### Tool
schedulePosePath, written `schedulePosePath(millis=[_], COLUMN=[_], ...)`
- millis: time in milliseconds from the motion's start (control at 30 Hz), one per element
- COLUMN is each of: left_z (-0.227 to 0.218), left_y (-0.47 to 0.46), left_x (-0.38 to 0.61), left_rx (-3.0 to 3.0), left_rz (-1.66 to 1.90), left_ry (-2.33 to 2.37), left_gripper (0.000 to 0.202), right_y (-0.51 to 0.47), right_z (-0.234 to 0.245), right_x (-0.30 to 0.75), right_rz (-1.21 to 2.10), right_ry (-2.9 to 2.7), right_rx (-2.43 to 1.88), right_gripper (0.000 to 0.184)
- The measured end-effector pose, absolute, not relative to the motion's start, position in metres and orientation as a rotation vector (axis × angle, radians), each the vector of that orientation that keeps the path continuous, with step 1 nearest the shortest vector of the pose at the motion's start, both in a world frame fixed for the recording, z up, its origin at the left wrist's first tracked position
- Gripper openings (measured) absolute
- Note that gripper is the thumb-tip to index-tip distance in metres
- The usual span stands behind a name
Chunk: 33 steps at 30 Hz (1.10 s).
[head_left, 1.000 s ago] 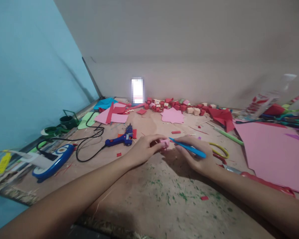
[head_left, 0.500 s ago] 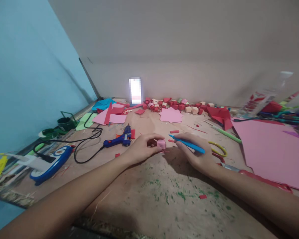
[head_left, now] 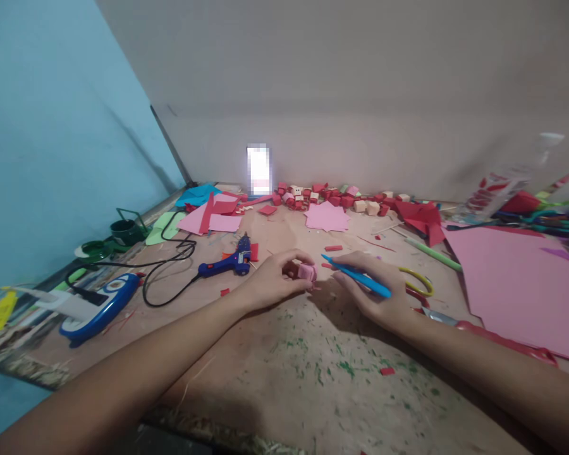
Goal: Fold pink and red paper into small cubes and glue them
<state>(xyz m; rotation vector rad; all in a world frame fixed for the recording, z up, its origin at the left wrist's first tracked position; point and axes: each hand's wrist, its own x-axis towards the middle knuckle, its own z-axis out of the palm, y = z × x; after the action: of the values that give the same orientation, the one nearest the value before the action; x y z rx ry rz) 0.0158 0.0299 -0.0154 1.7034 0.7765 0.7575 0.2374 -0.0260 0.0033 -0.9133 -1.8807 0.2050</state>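
Note:
My left hand [head_left: 275,282] pinches a small pink paper cube [head_left: 307,272] against the worn tabletop [head_left: 313,373] at the centre of the view. Just to its right, my right hand [head_left: 377,292] is closed round a blue pen-like tool [head_left: 358,277] whose tip points left toward the cube. Both forearms rest on the table. A blue glue gun [head_left: 227,264] with a black cord lies left of my left hand.
Yellow-handled scissors [head_left: 420,284] lie right of my right hand. A big pink sheet [head_left: 516,278] covers the right side. Several red and pink paper cubes [head_left: 332,198] line the back wall beside a lit phone [head_left: 258,169]. Paper scraps, a green tape holder [head_left: 126,232] and a blue-white device [head_left: 99,306] sit left.
Both hands stayed together at the pink cube with only slight finger shifts. The view drifted a little.

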Motion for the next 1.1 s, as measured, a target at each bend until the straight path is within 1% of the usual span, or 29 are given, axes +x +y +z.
schedulePosePath(millis=[100,233,400,800,1100], left_z=[-0.0146,-0.0149,-0.0141,-0.0202,-0.021], left_y=[0.0314,0.0334,0.0319,0.0348,0.0337], left_x=[0.0146,0.0142,0.0158,0.0143,0.0141], left_rx=[1.647,1.563,1.507,1.47,1.454], left_rz=[0.769,0.79,0.782,0.765,0.766], left_ry=[0.742,0.722,0.713,0.687,0.666], left_gripper=[0.032,0.034,0.032,0.034,0.03], right_y=[-0.0274,-0.0274,-0.0249,-0.0223,-0.0206], right_z=[0.0032,0.0018,0.0017,0.0007,-0.0006], right_x=[0.2364,0.235,0.2338,0.2331,0.2335], right_rz=[0.191,0.231,0.349,0.378,0.419], right_ry=[-1.889,-1.898,-1.977,-2.001,-1.989], right_rx=[-0.869,-0.878,-0.879,-0.888,-0.916], right_gripper=[0.02,0.015,0.015,0.015,0.015])
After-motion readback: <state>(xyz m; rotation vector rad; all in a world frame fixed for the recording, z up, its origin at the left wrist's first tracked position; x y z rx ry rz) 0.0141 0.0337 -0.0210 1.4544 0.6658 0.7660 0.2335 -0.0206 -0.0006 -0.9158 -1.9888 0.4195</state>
